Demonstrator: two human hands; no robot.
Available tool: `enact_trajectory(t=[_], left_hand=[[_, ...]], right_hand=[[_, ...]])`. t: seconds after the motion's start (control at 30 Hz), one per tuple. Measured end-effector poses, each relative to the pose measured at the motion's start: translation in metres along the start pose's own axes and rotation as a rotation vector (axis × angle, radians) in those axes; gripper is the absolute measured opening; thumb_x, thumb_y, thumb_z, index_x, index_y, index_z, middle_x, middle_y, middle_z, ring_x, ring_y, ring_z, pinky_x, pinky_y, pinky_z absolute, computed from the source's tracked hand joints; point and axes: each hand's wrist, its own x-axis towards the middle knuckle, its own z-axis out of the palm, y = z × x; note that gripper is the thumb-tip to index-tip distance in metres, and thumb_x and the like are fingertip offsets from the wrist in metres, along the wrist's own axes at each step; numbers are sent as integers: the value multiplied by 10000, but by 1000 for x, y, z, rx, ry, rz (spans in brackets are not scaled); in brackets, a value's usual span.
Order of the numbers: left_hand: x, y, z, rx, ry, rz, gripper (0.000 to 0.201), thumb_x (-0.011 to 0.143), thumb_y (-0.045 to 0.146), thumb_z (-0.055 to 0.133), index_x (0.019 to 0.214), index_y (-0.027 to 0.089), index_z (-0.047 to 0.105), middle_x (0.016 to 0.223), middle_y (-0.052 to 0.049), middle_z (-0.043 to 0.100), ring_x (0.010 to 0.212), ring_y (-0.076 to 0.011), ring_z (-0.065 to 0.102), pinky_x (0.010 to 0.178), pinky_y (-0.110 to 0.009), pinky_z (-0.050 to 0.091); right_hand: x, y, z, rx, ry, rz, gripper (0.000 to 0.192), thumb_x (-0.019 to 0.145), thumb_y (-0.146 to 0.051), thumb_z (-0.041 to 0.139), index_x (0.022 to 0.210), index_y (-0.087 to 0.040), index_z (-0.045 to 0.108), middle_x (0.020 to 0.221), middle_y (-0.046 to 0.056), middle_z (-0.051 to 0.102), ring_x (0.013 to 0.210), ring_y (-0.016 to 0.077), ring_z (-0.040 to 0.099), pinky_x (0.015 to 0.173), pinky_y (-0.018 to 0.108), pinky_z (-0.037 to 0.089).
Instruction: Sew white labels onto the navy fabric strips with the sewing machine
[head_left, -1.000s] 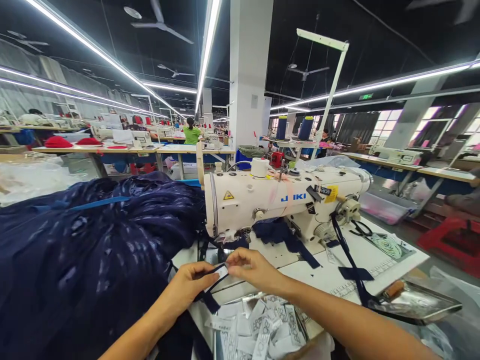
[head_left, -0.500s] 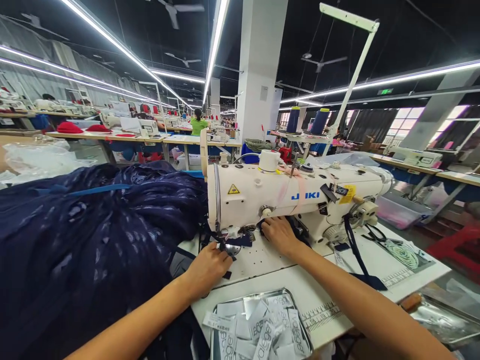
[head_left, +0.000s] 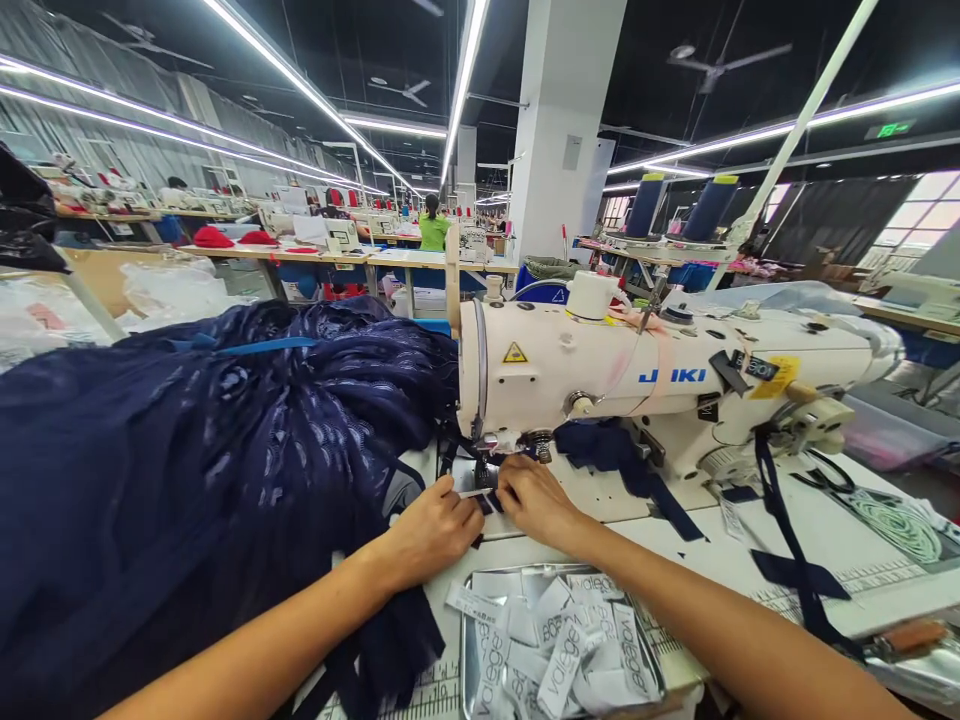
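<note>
My left hand [head_left: 441,522] is closed in a pinch just in front of the needle area of the white sewing machine [head_left: 540,375]. A thin pale strip [head_left: 475,492] runs from its fingertips toward my right hand; its kind is unclear. My right hand [head_left: 536,502] is beside it, fingers bent and closed on a small piece of navy fabric [head_left: 491,503] close to the presser foot [head_left: 482,470]. More navy fabric [head_left: 607,450] lies under the machine arm. A big heap of navy garments [head_left: 225,450] fills the left side. Fingers partly hide what they pinch.
In front of the machine stands a metal tray [head_left: 466,640] of white printed labels [head_left: 562,650]. To the right lie black-handled scissors [head_left: 825,472], coiled pale-green cord [head_left: 896,525] and a hanging navy strap [head_left: 780,530]. Farther back, a person in green [head_left: 433,230] is among other machines.
My right hand has come out from under the machine arm, left and nearer, beside my left hand. Navy fabric now shows under the arm. The camera view has shifted left.
</note>
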Motion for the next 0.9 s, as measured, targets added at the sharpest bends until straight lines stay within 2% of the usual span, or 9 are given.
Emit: enact_trajectory(t=[0.23, 0.5, 0.73, 0.9], left_hand=[[-2, 1, -1, 15, 70, -42, 223, 820, 35, 341, 697, 119, 507, 556, -7, 532, 466, -138, 478, 556, -288, 346], [1, 1, 1, -23, 32, -5, 175, 811, 36, 373, 800, 77, 543, 559, -11, 552, 467, -139, 490, 549, -292, 338], [3, 1, 3, -48, -65, 1, 156, 800, 54, 405, 754, 94, 548, 560, -14, 553, 473, -148, 493, 546, -303, 325], [4, 3, 4, -59, -97, -14, 153, 784, 38, 427, 709, 99, 546, 552, -9, 549, 467, -143, 488, 549, -303, 320]], right_hand=[[9, 9, 9, 266, -15, 89, 156, 755, -105, 491, 613, -162, 523, 739, 15, 558, 732, 139, 515, 670, 238, 364], [6, 8, 10, 280, 11, 57, 166, 750, -94, 490, 601, -165, 503, 717, 13, 545, 712, 141, 505, 654, 246, 363], [5, 8, 9, 251, 38, 35, 158, 755, -92, 506, 616, -163, 528, 708, 9, 551, 715, 146, 502, 660, 263, 374], [-1, 13, 6, 368, 22, -26, 135, 790, -111, 511, 716, -174, 604, 767, 0, 584, 753, 127, 534, 712, 255, 406]])
